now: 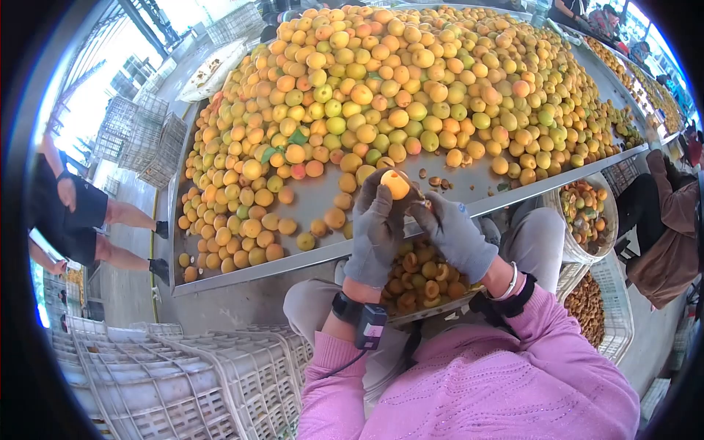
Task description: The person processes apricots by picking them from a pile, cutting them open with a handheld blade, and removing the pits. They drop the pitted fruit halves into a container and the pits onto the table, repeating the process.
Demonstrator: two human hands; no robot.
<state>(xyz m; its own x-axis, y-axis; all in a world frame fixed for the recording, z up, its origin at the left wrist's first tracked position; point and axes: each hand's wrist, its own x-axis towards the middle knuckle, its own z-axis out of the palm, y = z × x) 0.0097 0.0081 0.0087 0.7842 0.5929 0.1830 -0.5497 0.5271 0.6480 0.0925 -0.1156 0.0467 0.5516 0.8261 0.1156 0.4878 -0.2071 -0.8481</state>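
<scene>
My left hand (375, 231), in a grey glove, holds up an orange apricot (396, 183) between its fingertips. My right hand (453, 233), also gloved in grey, touches the same apricot from the right side. Both hands hover over the front edge of a long metal table (315, 196) heaped with several yellow and orange apricots (381, 81). Below my hands, on my lap, sits a tray of halved apricots (419, 282). I wear pink sleeves, and a small black device is strapped to my left wrist.
White plastic crates (183, 374) are stacked at lower left. A bucket of cut apricots (584, 218) and a crate of pits (592, 308) stand at right, beside a seated person (664, 220). Another person (73, 213) stands at the left. More wire crates (139, 132) lie beyond.
</scene>
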